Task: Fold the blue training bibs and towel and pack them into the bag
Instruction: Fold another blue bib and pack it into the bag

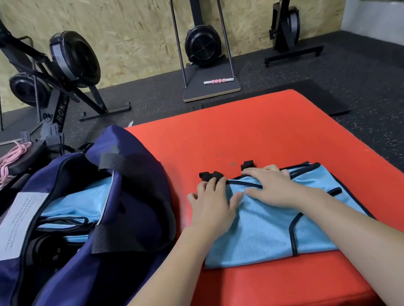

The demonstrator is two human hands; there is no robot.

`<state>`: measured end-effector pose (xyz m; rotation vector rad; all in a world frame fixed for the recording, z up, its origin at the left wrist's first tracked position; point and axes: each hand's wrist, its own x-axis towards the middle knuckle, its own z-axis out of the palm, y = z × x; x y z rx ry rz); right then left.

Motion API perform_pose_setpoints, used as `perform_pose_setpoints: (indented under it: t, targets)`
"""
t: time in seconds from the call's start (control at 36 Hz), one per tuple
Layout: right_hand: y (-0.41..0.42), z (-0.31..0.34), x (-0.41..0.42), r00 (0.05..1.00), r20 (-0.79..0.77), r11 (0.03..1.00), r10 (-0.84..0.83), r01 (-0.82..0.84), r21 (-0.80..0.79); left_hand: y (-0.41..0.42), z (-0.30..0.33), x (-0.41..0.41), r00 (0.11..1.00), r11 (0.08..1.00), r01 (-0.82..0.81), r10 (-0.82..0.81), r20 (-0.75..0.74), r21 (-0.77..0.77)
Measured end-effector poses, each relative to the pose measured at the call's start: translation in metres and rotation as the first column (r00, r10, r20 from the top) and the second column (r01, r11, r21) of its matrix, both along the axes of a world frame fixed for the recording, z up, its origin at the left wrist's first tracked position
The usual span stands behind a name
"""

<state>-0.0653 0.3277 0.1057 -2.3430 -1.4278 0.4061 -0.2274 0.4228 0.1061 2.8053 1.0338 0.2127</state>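
A light blue training bib (pixel 269 232) with black trim lies folded flat on the red mat (pixel 258 128). My left hand (pixel 213 198) presses its top left corner with spread fingers, fingertips near the black strap ends (pixel 211 175). My right hand (pixel 272 184) lies flat on the bib's top edge, close beside the left. The navy bag (pixel 132 190) stands open at the left, with light blue folded cloth (pixel 81 201) and black straps inside it.
Rowing machines (pixel 50 71) and a black fan unit on a board (pixel 203 44) stand along the chipboard wall. A pink roller (pixel 218 81) lies on that board. Pink rope (pixel 9 162) lies on the black floor at the left. Dark floor mat (pixel 324 96) borders the red mat.
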Motion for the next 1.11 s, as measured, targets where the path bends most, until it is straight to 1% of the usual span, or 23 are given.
perform_pose_setpoints:
  t: [0.11, 0.19, 0.31, 0.39, 0.44, 0.5, 0.53, 0.61, 0.64, 0.72, 0.86, 0.92, 1.0, 1.11]
  targets:
    - [-0.002, 0.002, 0.003, 0.999, 0.038, 0.999, -0.013, 0.012, 0.035, 0.009, 0.0, -0.002, 1.0, 0.998, 0.01, -0.009, 0.019, -0.057]
    - [-0.009, 0.006, 0.008, 0.995, 0.082, 0.998, -0.047, 0.043, 0.05, 0.009, 0.002, -0.004, 0.999, 0.997, 0.016, -0.013, 0.04, -0.071]
    - [-0.025, 0.011, 0.026, 0.98, 0.152, 0.989, -0.132, 0.121, 0.079, 0.001, 0.006, -0.005, 0.998, 1.0, 0.005, -0.005, 0.067, -0.012]
    - [-0.043, 0.015, 0.043, 0.969, 0.139, 0.974, -0.204, 0.187, 0.132, -0.008, 0.009, -0.004, 0.996, 0.997, 0.037, -0.042, 0.076, 0.064]
    - [-0.052, 0.018, 0.052, 0.959, 0.118, 0.955, -0.258, 0.235, 0.183, -0.015, 0.009, -0.003, 0.993, 0.994, 0.07, -0.077, 0.084, 0.085]
    - [-0.058, 0.02, 0.06, 0.954, 0.104, 0.946, -0.281, 0.257, 0.199, -0.021, 0.009, -0.001, 0.991, 0.992, 0.092, -0.1, 0.089, 0.091]
    - [-0.06, 0.021, 0.063, 0.959, 0.08, 0.948, -0.272, 0.253, 0.192, -0.023, 0.008, 0.0, 0.99, 0.991, 0.096, -0.105, 0.09, 0.096]
    - [-0.065, 0.021, 0.073, 0.979, -0.066, 0.968, -0.192, 0.2, 0.154, -0.029, 0.007, 0.001, 0.992, 0.991, 0.092, -0.1, 0.08, 0.099]
    - [-0.067, 0.022, 0.075, 0.981, -0.085, 0.973, -0.173, 0.184, 0.141, -0.03, 0.006, 0.002, 0.993, 0.992, 0.082, -0.089, 0.077, 0.091]
    - [-0.072, 0.022, 0.079, 0.982, -0.049, 0.976, -0.183, 0.188, 0.111, -0.03, 0.004, 0.005, 0.998, 0.997, 0.033, -0.038, 0.058, 0.075]
    - [-0.081, 0.023, 0.083, 0.974, 0.033, 0.969, -0.226, 0.221, 0.108, -0.027, 0.003, 0.017, 0.999, 0.999, -0.038, 0.038, 0.019, 0.016]
    - [-0.087, 0.026, 0.083, 0.976, 0.003, 0.971, -0.22, 0.218, 0.092, -0.027, 0.004, 0.024, 0.999, 0.999, -0.05, 0.05, 0.02, 0.021]
    - [-0.098, 0.033, 0.084, 0.976, -0.095, 0.978, -0.195, 0.201, 0.063, -0.029, 0.004, 0.037, 0.997, 0.997, -0.075, 0.075, 0.022, 0.014]
    - [-0.11, 0.044, 0.078, 0.984, -0.115, 0.989, -0.136, 0.128, -0.067, -0.034, 0.0, 0.056, 0.999, 0.998, -0.054, 0.054, 0.003, -0.042]
